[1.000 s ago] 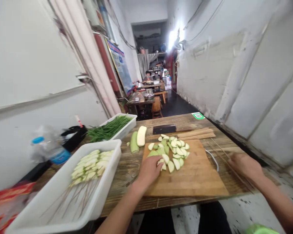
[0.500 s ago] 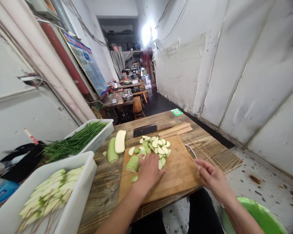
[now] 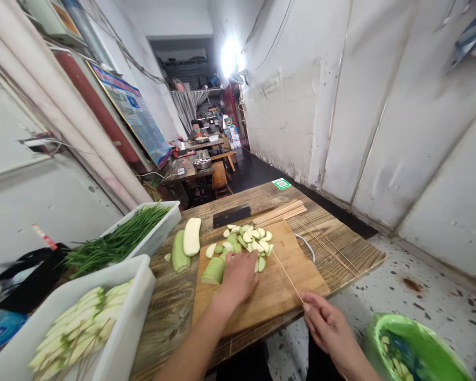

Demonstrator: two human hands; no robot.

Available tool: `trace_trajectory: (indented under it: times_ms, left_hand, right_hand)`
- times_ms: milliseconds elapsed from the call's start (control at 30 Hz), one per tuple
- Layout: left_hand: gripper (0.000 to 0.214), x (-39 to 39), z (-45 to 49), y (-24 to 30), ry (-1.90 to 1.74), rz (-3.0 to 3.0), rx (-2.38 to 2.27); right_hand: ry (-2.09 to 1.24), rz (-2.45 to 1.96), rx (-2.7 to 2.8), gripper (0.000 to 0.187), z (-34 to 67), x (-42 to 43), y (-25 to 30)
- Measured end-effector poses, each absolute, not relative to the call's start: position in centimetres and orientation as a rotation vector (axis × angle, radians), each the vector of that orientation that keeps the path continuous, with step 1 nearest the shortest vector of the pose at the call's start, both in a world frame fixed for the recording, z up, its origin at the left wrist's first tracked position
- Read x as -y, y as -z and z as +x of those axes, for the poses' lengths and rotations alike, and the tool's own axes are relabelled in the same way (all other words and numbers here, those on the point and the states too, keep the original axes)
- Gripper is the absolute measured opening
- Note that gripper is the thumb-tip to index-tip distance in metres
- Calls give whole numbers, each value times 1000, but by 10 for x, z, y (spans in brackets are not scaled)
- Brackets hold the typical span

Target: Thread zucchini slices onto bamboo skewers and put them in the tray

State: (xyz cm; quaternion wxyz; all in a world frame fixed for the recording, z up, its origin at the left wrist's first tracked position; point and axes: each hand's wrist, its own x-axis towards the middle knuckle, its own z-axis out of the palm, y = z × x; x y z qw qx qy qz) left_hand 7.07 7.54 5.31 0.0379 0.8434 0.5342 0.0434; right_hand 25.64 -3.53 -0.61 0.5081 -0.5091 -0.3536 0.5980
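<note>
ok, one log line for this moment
left hand: at vegetable slices | right hand: holding skewer, tip toward slices | board: under slices | knife: on table, unheld

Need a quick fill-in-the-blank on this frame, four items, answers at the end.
1. The skewer is pinched in the fingers of the ____.
2. The left hand is over the slices on the cutting ____.
3. Of the two white trays, the green stalks lie in the ____ (nearer/farther) one.
4. The bin at lower right is mostly ____ in colour.
Missing words: right hand; board; farther; green.
</note>
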Motion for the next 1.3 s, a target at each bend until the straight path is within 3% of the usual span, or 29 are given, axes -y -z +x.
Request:
trace_trajectory:
  times_ms: [233, 367, 433, 567, 700, 1300]
  left_hand:
    - [30, -87, 51, -42, -532, 2254, -1702]
    - [28, -83, 42, -38, -1150, 1574, -1573]
    - [29, -78, 42, -41, -1289, 1144, -1386]
    - [17, -67, 44, -49, -1291, 608, -1052]
    - [10, -61, 47, -56, -1280, 368, -1021]
    - [8, -48, 54, -73, -1300, 337, -1054]
  right_hand:
    - [-1436, -1169, 871, 47, 248, 42, 12]
    - [-1382, -1133, 990, 48, 237, 44, 12]
    - [-1279, -1139, 1151, 43, 233, 46, 8]
    - [-952, -1103, 1572, 33, 224, 50, -5]
    - [-717, -1112, 1762, 35, 217, 51, -8]
    - [-758, -1032, 1793, 40, 222, 50, -13]
